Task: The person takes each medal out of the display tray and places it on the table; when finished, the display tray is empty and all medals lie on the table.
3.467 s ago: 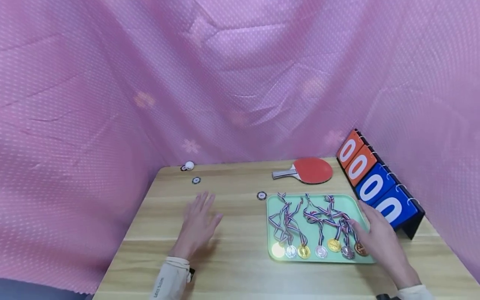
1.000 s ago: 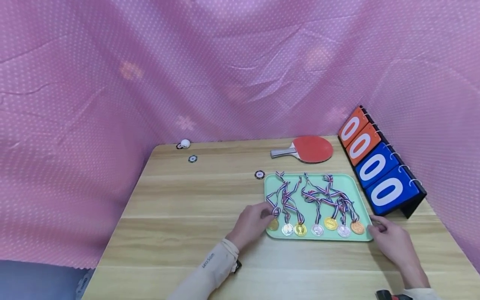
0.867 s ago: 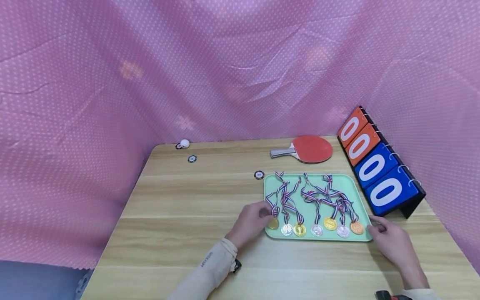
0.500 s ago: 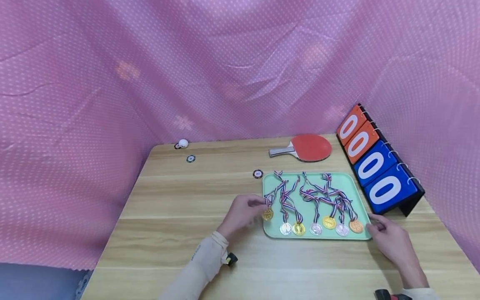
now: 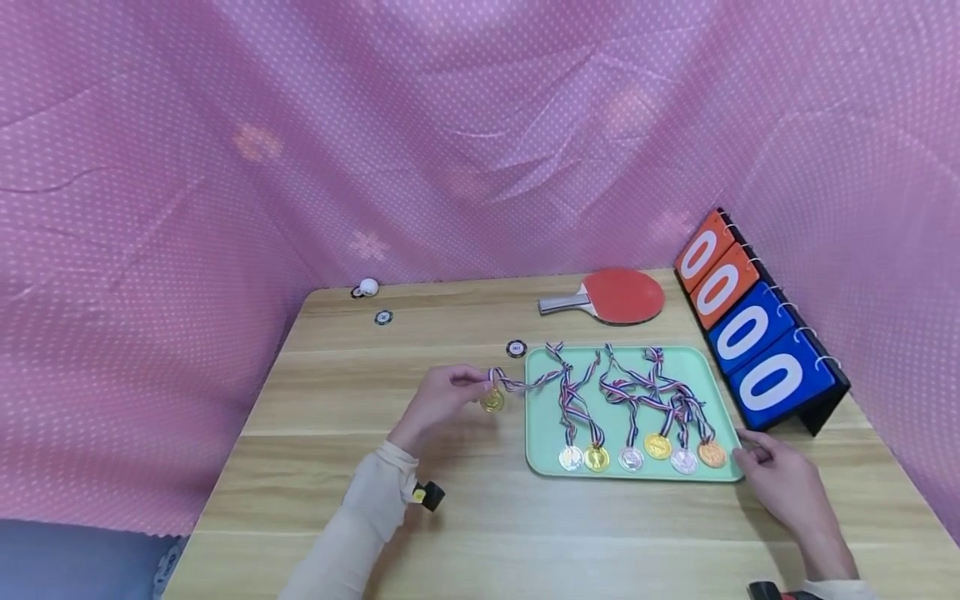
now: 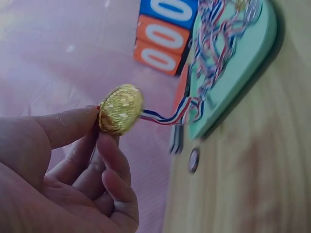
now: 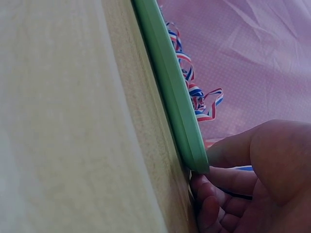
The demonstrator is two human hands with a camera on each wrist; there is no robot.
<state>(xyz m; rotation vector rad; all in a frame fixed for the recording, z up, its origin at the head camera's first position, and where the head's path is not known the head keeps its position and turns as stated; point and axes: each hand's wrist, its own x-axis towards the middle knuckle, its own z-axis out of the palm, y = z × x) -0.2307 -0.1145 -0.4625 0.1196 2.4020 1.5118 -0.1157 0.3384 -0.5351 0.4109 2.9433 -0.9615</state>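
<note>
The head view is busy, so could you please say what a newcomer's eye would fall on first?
Probably the orange-and-blue scoreboard on the right of the table. Next might come the red paddle behind the green tray, then the gold medal pinched in the left grip, left of the tray.

Red paddle (image 5: pixel 624 297) just lying near a flip scoreboard (image 5: pixel 756 325), all zeros, plus a white ball (image 5: pixel 369 287) by a chip (image 5: pixel 356 292), two more chips (image 5: pixel 516 348), pink dotted cloth (image 5: pixel 480 150) behind.
</note>
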